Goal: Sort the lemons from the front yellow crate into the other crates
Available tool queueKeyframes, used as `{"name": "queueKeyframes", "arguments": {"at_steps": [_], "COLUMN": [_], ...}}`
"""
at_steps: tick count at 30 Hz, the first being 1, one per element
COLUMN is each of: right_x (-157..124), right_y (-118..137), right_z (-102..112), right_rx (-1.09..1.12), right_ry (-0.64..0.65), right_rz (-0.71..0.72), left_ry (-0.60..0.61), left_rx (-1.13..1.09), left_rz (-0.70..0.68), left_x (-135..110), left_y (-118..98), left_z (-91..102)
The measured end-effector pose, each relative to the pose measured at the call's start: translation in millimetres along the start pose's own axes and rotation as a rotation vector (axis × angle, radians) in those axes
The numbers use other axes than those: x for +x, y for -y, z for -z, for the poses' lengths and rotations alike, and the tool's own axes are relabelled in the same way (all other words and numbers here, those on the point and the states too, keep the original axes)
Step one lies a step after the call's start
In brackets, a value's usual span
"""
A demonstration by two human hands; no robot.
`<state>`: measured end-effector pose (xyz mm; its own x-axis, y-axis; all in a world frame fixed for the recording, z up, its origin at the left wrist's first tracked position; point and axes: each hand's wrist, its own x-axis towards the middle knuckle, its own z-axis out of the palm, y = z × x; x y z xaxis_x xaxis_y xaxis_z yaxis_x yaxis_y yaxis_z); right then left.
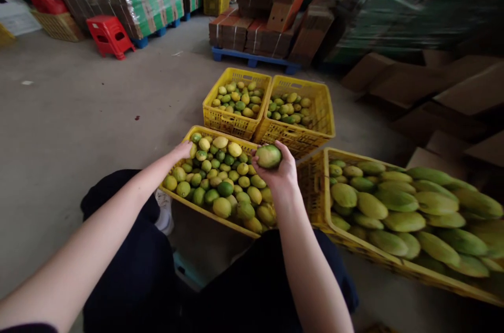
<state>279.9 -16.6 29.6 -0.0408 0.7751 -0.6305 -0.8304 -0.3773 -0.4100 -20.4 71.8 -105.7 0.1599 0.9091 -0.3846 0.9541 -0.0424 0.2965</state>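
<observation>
A greenish-yellow lemon point(268, 156) rests in my right hand point(281, 167), its fingers curled round it, above the right side of the near yellow crate point(212, 217). This crate is filled with green and yellow lemons point(226, 189). At the crate's far left corner is my left hand point(184, 151), right beside the rim and the lemons there. The fingers of that hand are mostly hidden, so its grip cannot be made out.
Two yellow crates, one on the left point(232, 124) and one on the right point(325, 112), hold more lemons beyond. On the right a crate point(370, 249) is heaped with large, long green fruit point(397, 200). Further off are a red stool point(110, 33), flattened cartons point(262, 36) and a blue pallet point(252, 57).
</observation>
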Motion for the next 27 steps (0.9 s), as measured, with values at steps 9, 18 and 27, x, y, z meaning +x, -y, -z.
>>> {"name": "queueKeyframes", "arguments": {"at_steps": [9, 18, 27], "right_x": [-7, -15, -10], "right_y": [1, 5, 1], "right_z": [-5, -3, -3], "right_rx": [0.057, 0.049, 0.030], "right_ry": [-0.023, 0.043, 0.043], "right_rz": [-0.005, -0.008, -0.025], "left_ry": [-0.024, -0.031, 0.026], "left_rx": [0.181, 0.239, 0.153], "left_rz": [0.204, 0.194, 0.027], "left_x": [10, -3, -26], "left_y": [-2, 3, -9], "left_z": [-40.4, -40.0, -57.9]}}
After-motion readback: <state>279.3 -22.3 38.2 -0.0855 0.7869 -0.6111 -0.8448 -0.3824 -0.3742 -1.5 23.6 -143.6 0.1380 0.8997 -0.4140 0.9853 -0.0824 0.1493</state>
